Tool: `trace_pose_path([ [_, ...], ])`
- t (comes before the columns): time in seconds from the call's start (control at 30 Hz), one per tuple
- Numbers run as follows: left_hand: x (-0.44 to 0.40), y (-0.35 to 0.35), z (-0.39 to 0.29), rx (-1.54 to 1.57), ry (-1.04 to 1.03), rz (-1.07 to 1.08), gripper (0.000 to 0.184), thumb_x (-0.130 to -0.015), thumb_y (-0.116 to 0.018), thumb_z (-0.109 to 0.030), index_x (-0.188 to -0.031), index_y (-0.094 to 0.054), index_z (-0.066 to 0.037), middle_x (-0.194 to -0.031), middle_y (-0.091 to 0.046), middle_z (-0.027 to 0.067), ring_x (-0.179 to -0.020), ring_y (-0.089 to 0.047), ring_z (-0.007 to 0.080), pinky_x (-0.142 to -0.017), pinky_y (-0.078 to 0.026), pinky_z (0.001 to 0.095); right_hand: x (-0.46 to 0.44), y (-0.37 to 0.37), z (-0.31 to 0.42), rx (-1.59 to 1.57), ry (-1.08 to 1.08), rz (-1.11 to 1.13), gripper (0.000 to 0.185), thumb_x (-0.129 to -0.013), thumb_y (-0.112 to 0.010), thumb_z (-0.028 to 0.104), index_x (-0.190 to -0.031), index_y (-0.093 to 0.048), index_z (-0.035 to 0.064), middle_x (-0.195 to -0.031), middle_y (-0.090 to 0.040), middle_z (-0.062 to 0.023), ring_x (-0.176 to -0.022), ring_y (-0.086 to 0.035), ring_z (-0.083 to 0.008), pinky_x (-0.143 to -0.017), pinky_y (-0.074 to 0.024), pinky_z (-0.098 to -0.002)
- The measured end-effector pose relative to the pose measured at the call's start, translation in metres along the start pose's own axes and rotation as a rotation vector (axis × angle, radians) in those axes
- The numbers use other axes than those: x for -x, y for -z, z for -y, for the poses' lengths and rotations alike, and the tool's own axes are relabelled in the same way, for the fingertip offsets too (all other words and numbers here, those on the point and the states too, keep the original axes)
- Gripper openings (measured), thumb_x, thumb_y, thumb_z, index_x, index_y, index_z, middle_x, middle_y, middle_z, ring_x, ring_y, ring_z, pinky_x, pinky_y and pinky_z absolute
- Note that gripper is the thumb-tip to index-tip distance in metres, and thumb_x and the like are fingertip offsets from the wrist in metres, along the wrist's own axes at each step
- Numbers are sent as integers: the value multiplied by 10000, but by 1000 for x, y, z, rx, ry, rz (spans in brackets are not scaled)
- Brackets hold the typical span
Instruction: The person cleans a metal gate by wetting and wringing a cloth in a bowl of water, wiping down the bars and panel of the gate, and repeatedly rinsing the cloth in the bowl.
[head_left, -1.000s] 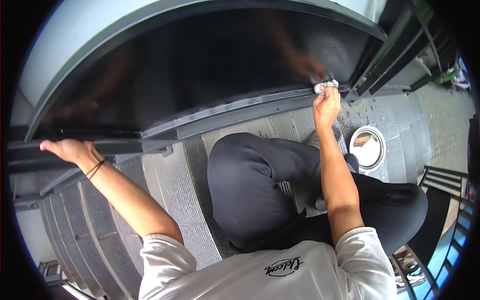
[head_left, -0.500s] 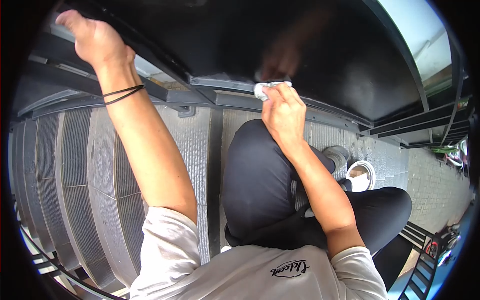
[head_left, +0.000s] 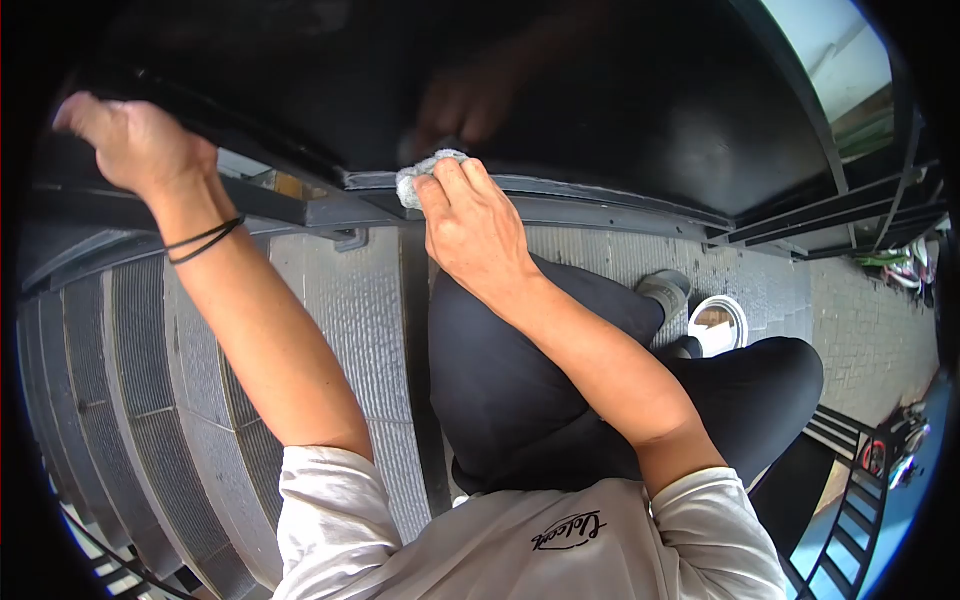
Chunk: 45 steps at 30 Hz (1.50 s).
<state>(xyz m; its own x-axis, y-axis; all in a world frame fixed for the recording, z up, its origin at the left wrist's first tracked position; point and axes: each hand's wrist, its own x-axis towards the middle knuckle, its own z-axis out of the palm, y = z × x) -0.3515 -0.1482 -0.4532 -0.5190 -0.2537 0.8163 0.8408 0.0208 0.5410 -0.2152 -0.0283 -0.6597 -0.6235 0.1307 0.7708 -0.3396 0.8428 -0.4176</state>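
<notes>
In the head view, my right hand (head_left: 475, 215) is closed on a crumpled grey-white cloth (head_left: 420, 182). The cloth presses against the lower edge of a glossy black panel (head_left: 620, 110), which mirrors the hand. Under that edge runs a dark metal rail (head_left: 590, 213). At the far left, my left hand (head_left: 145, 150), with black bands at its wrist, is bent over the dark metal railing (head_left: 255, 195); its fingertips are blurred and partly lost in shadow.
Ribbed stone steps (head_left: 150, 330) descend on the left. A white bucket (head_left: 722, 322) stands beside my shoe (head_left: 667, 292), right of my bent knees. Paving (head_left: 865, 345) and a black barred railing (head_left: 850, 520) lie farther right.
My right hand has moved left along the panel's lower edge with the cloth. My left hand appears lower and farther left; the whole view has shifted slightly too.
</notes>
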Motion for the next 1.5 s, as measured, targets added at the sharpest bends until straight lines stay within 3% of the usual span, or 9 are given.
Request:
trace_pose_path([
  [0.5,-35,38,22,-79,271,176,1030,-854,-83,-810,-1361,-497,-15,-1322,-554,211,-1186,-540,431,-1024,-437,612,153,120,-198,305,-463,-211,247,-686,-591,-102,-888,-671,14,-892,-628,-131,-823,-589,-314,-766,-514,-389],
  [0.6,-63,67,43,567,401,784,1005,-875,-76,-787,-1363,-492,-14,-1324,-553,206,-1180,-546,422,-1020,-441,608,184,140,-240,352,-506,-245,265,-667,-589,-113,-874,-667,33,-889,-629,-124,-822,-594,-315,-766,-510,-399],
  [0.67,-15,21,6,-43,317,129,959,-907,-75,-747,-1362,-492,-14,-1331,-549,197,-1180,-548,405,-1022,-446,592,209,158,-275,393,-575,-292,242,-691,-584,-81,-879,-678,40,-914,-638,-128,-864,-603,-329,-800,-509,-409],
  [0.83,7,-6,-16,-27,343,39,886,-945,-124,-704,-1364,-490,-14,-1338,-553,166,-1171,-556,378,-1044,-442,551,306,210,-355,558,-1090,-243,150,-754,-575,-8,-847,-685,36,-842,-646,-167,-766,-628,-360,-786,-511,-444],
  [0.97,0,9,-5,-9,373,34,862,-955,-170,-695,-1360,-491,-4,-1345,-555,144,-1177,-562,350,-1058,-449,496,334,319,-408,-430,-1760,-249,95,-806,-548,-6,-811,-641,16,-820,-662,-118,-778,-678,-231,-684,-535,-331],
  [1.13,-16,24,14,-119,310,-95,975,-819,-372,-823,-1303,-537,7,-1302,-585,135,-1140,-583,332,-1037,-469,464,246,431,-368,-851,-1645,-85,206,-800,-547,-48,-993,-598,5,-844,-638,-64,-736,-650,-176,-646,-538,-307],
  [1.23,-128,176,140,-420,42,-175,705,-965,-368,-591,-1154,-603,47,-1177,-643,162,-1062,-615,316,-918,-547,481,254,455,-363,-965,-1614,31,216,-805,-531,-70,-989,-608,13,-892,-652,-74,-779,-662,-174,-708,-558,-309],
  [1.37,43,11,-33,-530,-340,-512,267,-907,-496,-177,-1043,-569,41,-915,-609,174,-779,-615,274,-703,-603,394,325,440,-354,-950,-1577,-198,187,-794,-546,-26,-953,-633,20,-857,-655,-62,-763,-654,-166,-697,-537,-280],
  [1.5,186,-53,-84,-220,-540,496,321,-925,-590,-33,-1173,-437,100,-1093,-599,247,-940,-626,291,-786,-569,341,449,384,-369,-146,-1682,96,230,-756,-555,133,-921,-677,31,-783,-685,-141,-726,-646,-236,-709,-515,-367],
])
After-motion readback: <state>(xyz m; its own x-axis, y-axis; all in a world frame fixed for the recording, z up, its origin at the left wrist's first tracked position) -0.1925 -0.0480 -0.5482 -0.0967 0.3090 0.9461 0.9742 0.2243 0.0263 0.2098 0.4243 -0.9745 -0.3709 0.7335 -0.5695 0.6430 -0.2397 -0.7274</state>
